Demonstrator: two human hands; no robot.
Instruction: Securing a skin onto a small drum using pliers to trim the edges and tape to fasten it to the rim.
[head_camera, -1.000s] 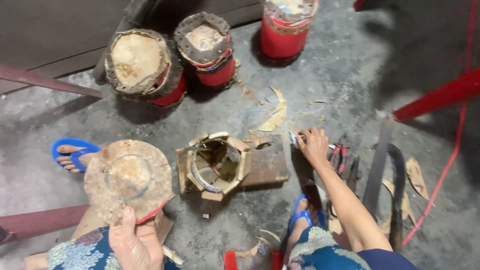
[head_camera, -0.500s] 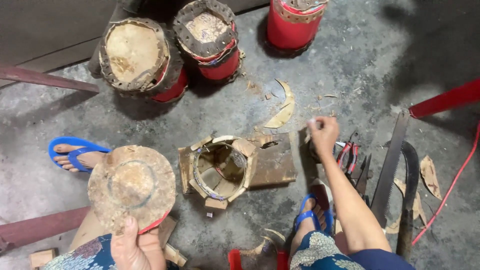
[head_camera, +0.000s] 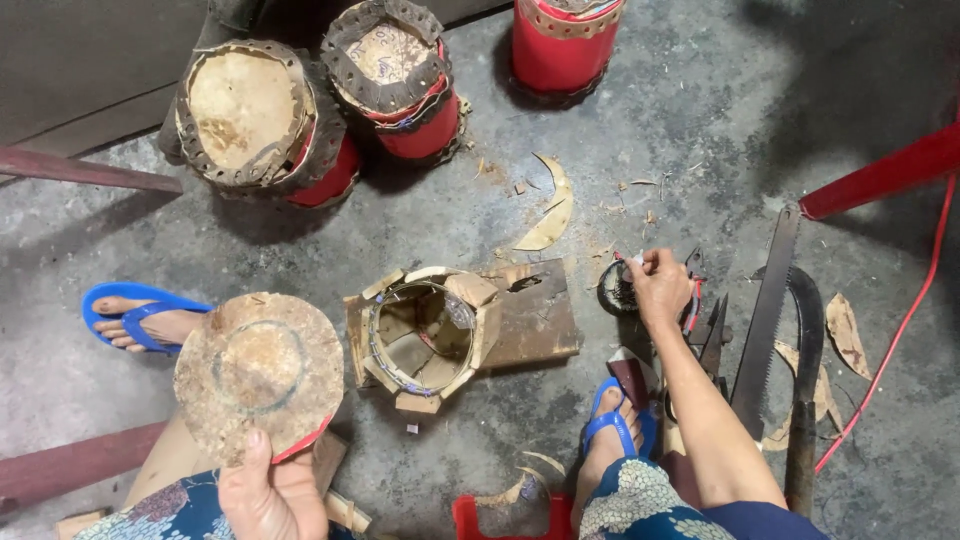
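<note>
Our left hand (head_camera: 268, 490) grips the lower rim of a round, rough brown hide disc with a red edge (head_camera: 260, 373), fingers closed on it and holding it face-up over the left knee. Our right hand (head_camera: 658, 288) rests well to the right on the grey concrete floor (head_camera: 700, 120), fingers curled over a small dark coil of wire (head_camera: 615, 290) — whether they pinch it firmly or only touch it we cannot tell.

Between the hands sits an open wooden drum shell ringed with a metal band (head_camera: 425, 335), lying on a flat wooden board (head_camera: 535, 315); it has no skin on it, so we judge the disc in hand not yet fitted.

Farther out, two red drums capped with laced brown hide (head_camera: 250, 110) (head_camera: 385, 65) stand finished-looking at the top (a third red drum (head_camera: 560, 45) is cut off by the frame).

Just right of the right hand lie dark pliers (head_camera: 712, 335), a long toothed saw blade (head_camera: 765, 310) and a curved sickle (head_camera: 805, 360) — sharp edges close to the wrist. Hide offcuts (head_camera: 550, 215) litter the floor, a red cord (head_camera: 900, 330) trails at right, and our feet in blue flip-flops (head_camera: 135, 312) flank the shell.
</note>
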